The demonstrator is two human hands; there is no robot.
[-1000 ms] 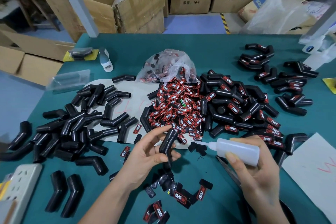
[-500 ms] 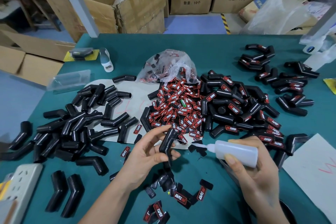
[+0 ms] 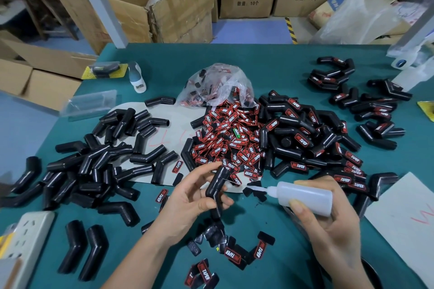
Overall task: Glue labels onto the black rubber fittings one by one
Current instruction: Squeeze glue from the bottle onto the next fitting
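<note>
Pile of plain black fittings (image 3: 94,166) at left on green table (image 3: 270,65), left hand (image 3: 187,204) gripping one bent fitting (image 3: 216,185) at near centre, red labels heap (image 3: 230,138) behind it, right hand (image 3: 328,225) wrapped round glue bottle (image 3: 303,198), nozzle pointing left toward the fitting, labelled fittings (image 3: 317,138) at far right

A teal table (image 3: 270,58) carries black fittings (image 3: 94,166), red labels (image 3: 230,143) and a power strip (image 3: 25,237).
</note>
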